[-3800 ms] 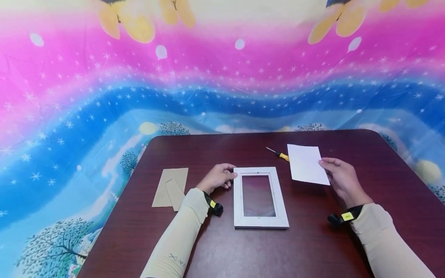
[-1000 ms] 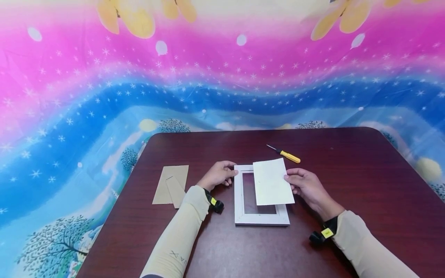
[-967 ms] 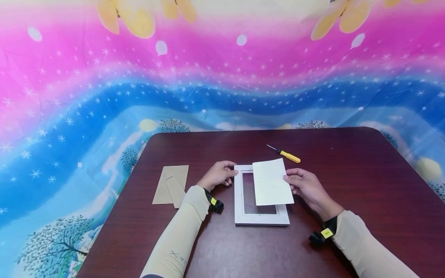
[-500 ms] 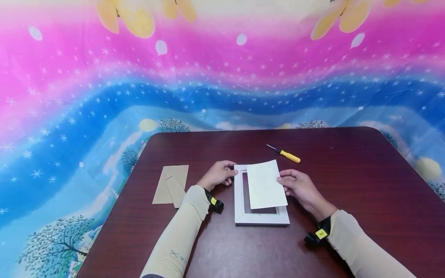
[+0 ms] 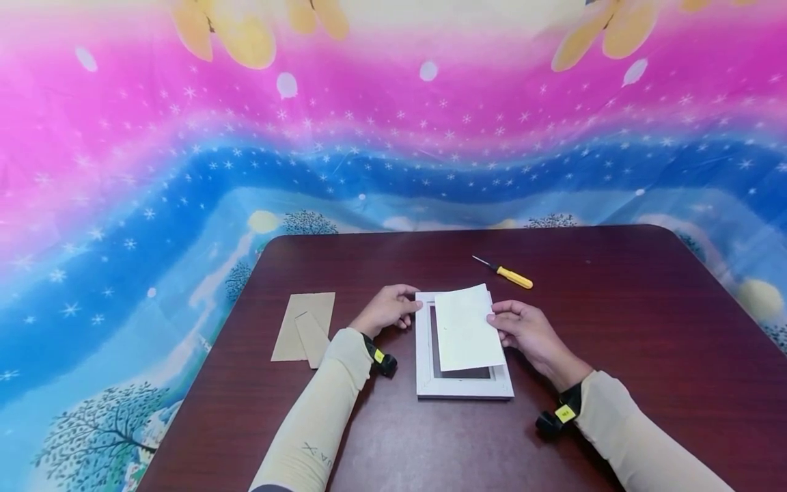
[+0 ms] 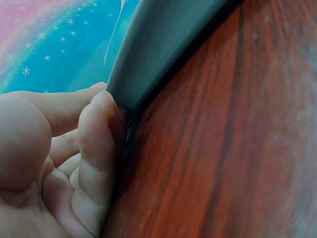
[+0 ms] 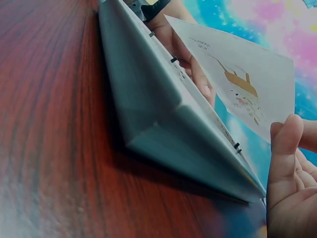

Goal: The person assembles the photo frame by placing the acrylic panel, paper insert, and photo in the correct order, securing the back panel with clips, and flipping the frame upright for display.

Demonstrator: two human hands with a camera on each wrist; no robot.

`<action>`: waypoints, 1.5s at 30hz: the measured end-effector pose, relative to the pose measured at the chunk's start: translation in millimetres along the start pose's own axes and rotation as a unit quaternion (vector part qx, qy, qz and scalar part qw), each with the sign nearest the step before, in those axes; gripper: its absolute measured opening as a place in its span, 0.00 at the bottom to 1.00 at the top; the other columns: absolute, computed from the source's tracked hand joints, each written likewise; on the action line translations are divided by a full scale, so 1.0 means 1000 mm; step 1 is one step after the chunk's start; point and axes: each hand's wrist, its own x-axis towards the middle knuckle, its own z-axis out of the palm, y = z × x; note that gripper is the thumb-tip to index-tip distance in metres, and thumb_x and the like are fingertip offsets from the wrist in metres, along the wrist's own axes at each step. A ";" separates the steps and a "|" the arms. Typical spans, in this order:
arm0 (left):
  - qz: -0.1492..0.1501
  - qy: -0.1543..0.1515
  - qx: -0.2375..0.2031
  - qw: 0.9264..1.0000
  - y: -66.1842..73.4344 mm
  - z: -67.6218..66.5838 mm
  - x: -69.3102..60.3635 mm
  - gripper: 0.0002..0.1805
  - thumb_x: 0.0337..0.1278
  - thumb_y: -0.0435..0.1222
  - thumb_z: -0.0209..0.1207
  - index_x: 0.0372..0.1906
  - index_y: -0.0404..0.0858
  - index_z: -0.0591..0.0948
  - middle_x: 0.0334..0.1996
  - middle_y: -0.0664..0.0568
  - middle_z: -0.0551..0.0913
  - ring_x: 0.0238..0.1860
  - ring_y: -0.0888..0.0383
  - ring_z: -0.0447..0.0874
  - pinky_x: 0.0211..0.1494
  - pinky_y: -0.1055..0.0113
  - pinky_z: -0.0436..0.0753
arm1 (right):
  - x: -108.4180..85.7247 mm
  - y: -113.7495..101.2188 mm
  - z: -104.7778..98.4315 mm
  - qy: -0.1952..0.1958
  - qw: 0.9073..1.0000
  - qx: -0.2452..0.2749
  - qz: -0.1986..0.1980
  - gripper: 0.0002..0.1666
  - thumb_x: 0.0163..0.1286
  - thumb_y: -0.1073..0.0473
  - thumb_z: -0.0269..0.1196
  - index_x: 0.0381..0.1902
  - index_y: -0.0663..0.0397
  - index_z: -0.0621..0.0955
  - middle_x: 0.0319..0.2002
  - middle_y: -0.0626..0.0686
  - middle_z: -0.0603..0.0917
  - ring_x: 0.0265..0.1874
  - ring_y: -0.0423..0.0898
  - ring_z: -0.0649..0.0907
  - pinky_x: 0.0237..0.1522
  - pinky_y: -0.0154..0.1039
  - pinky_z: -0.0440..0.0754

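A white picture frame (image 5: 465, 389) lies face down on the dark table, small dark metal tabs along its inner edge in the right wrist view. At its upper left corner my left hand (image 5: 386, 307) grips the edge between thumb and fingers. My right hand (image 5: 533, 336) pinches the right edge of a white paper card (image 5: 468, 331), held tilted just above the frame's opening and covering most of it. The right wrist view shows the card's underside (image 7: 272, 74), with a small tan drawing and tiny lettering; there the frame (image 7: 143, 99) is beneath the card, apart from it.
Left of the left hand lies a tan backing board (image 5: 284, 342) with a narrow stand leg (image 5: 312, 336) on it. A screwdriver with a yellow handle (image 5: 515, 277) lies behind the frame. A printed cloth (image 5: 393, 137) hangs beyond the table (image 5: 645, 287).
From the right, my right hand has brought the card leftward and lower, from beside the frame to over its opening. The left hand has stayed at the frame's corner.
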 end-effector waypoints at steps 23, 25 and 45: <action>0.010 0.001 -0.005 1.000 -0.004 0.001 0.000 0.23 0.61 0.38 0.66 0.60 0.38 0.77 0.28 0.45 0.80 0.20 0.55 0.78 0.23 0.65 0.82 | -0.002 0.003 0.008 0.000 0.997 -0.071 0.005 0.26 0.67 0.61 0.66 0.56 0.69 0.71 0.32 0.54 0.83 0.22 0.45 0.77 0.24 0.37 0.80; 0.008 0.001 -0.004 1.000 -0.004 0.001 0.000 0.23 0.61 0.38 0.66 0.60 0.38 0.77 0.28 0.45 0.80 0.20 0.55 0.78 0.23 0.65 0.82 | -0.002 0.002 0.009 0.000 0.997 -0.071 0.006 0.25 0.67 0.61 0.66 0.56 0.69 0.71 0.31 0.54 0.83 0.22 0.45 0.77 0.24 0.37 0.80; 0.008 0.006 -0.001 1.000 -0.002 0.003 -0.002 0.23 0.61 0.38 0.66 0.59 0.39 0.77 0.28 0.45 0.80 0.21 0.54 0.78 0.23 0.66 0.81 | -0.005 -0.001 0.013 -0.003 0.993 -0.121 -0.014 0.26 0.63 0.62 0.69 0.54 0.67 0.73 0.25 0.56 0.81 0.21 0.48 0.78 0.22 0.40 0.81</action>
